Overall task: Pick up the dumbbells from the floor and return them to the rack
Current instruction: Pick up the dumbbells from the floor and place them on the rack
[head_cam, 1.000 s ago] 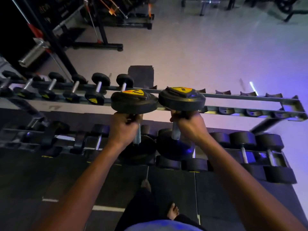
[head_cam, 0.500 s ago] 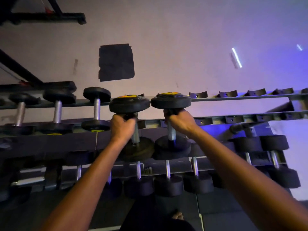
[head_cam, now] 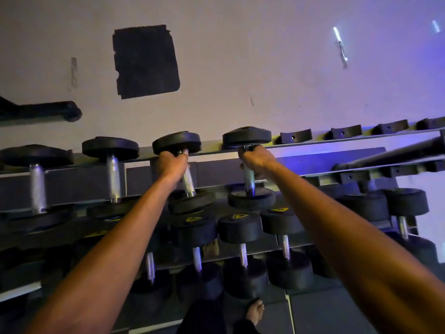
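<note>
Dumbbells are all I get from the single head view, and both of the ones I care about sit mid-frame on the top tier of the rack (head_cam: 320,162). My left hand (head_cam: 171,165) has its grip curled round the upper end of the steel handle of the left dumbbell (head_cam: 186,173), whose far head lies at the back rail and whose near head lies over the front rail, a little left of centre. My right hand (head_cam: 255,159) has its grip wrapped round the handle of the right dumbbell (head_cam: 248,175), just right of centre, lying the same way. Whether each head is fully seated in its saddle I cannot tell; the near heads look down but are partly in shadow.

To the left, two more racked dumbbells (head_cam: 110,174) lie parallel on the same tier. Toward the upper right of the frame a row of empty saddles (head_cam: 296,136) runs along the back rail. Lower tiers carry further dumbbells, and a bare foot (head_cam: 255,312) shows at the bottom centre.

I judge this to be the placing step, nearly finished. Next calls for letting the weight settle fully, checking neither rolls, then loosening both grips and drawing my arms back.
</note>
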Demonstrator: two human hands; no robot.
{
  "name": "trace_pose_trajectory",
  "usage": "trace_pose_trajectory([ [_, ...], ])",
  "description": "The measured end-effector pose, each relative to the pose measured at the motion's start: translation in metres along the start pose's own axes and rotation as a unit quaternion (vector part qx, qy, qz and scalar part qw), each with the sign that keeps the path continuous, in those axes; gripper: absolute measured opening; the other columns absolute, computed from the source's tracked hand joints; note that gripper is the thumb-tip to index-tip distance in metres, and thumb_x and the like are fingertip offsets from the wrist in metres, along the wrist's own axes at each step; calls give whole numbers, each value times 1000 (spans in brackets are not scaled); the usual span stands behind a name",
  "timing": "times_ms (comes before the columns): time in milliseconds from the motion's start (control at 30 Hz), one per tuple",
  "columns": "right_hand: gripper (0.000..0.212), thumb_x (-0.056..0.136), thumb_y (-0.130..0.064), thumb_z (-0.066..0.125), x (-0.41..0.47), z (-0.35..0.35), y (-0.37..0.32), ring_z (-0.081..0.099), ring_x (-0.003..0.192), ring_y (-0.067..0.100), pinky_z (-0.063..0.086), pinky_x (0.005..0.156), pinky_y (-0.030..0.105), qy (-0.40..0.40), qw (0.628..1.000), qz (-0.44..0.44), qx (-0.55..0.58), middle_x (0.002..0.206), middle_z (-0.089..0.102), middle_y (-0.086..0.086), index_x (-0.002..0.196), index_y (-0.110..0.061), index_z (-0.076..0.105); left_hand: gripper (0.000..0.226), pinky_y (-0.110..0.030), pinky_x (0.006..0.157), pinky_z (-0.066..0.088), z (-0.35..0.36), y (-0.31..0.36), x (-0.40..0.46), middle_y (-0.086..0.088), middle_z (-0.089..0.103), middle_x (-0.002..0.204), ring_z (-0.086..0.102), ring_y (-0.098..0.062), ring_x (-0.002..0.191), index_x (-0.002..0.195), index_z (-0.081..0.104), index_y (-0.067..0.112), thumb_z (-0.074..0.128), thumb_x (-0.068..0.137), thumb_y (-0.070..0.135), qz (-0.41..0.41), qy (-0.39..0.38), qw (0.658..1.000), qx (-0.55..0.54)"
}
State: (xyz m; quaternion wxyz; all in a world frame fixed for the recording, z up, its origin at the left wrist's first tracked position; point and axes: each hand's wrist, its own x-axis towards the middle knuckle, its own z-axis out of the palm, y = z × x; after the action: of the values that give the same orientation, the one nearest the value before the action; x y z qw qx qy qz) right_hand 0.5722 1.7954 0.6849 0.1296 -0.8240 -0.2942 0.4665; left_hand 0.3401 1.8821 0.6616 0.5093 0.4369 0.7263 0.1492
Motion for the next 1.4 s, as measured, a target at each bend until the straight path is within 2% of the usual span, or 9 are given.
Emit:
trace_pose_trajectory([
  [67,27,98,-44,60,16,4,2,76,93,25,62,93,52,3,1000,0,-14,95,79,5,96,-18,68,23,-47,85,64,2,1,11,-6,77,87,76,-23,83,91,69,14,71,94,36,-4,-16,1000,12],
  [200,40,101,-57,54,39,10,6,76,95,25,62,93,53,2,1000,4,-27,97,78,5,102,-19,67,24,-45,86,63,5,-2,19,-4,78,86,76,-19,81,104,73,12,72,95,34,6,-30,999,45],
  [367,48,106,-58,48,46,18,10,75,95,25,60,89,41,27,999,6,-31,100,78,8,109,-15,68,21,-47,85,64,8,-6,26,-2,78,90,78,-18,82,108,71,16,72,95,32,-2,-40,999,29],
  [533,48,98,-54,58,36,22,22,71,102,33,59,96,52,47,998,-2,-34,110,73,14,120,-12,63,15,-45,80,64,6,-2,15,-1,77,84,77,-20,80,93,69,21,70,95,36,-15,-28,999,15],
  [667,44,96,-41,66,-6,18,24,70,104,34,60,96,53,84,996,-17,-28,115,71,16,124,-7,62,37,-26,55,40,2,1,-17,2,62,74,59,-16,70,82,64,14,57,103,44,11,-2,995,95],
  [800,34,98,-38,68,-58,11,38,71,97,20,61,92,43,171,977,-92,93,109,74,4,118,-11,69,31,-14,60,34,-3,8,-64,2,61,116,56,-12,92,119,64,16,68,95,36,71,51,993,78],
  [900,26,97,-40,71,-102,3,54,72,93,8,63,91,35,179,953,-151,194,103,75,-6,113,-19,73,32,-5,60,40,-4,17,-111,6,64,121,60,-3,92,127,64,22,69,96,31,128,29,991,6],
  [1133,15,99,-26,72,-200,-21,105,75,99,9,62,93,28,186,919,-230,262,103,79,-4,110,-17,77,14,-40,93,60,10,17,-239,8,73,107,69,-14,101,108,73,33,67,95,35,238,-75,968,-13],
  [1400,17,98,-27,73,-311,-54,198,77,97,15,63,92,35,238,884,-259,308,100,81,1,108,-14,79,14,-39,96,60,46,-8,-376,9,74,101,70,-10,99,107,74,28,65,99,35,349,-148,924,42],
])
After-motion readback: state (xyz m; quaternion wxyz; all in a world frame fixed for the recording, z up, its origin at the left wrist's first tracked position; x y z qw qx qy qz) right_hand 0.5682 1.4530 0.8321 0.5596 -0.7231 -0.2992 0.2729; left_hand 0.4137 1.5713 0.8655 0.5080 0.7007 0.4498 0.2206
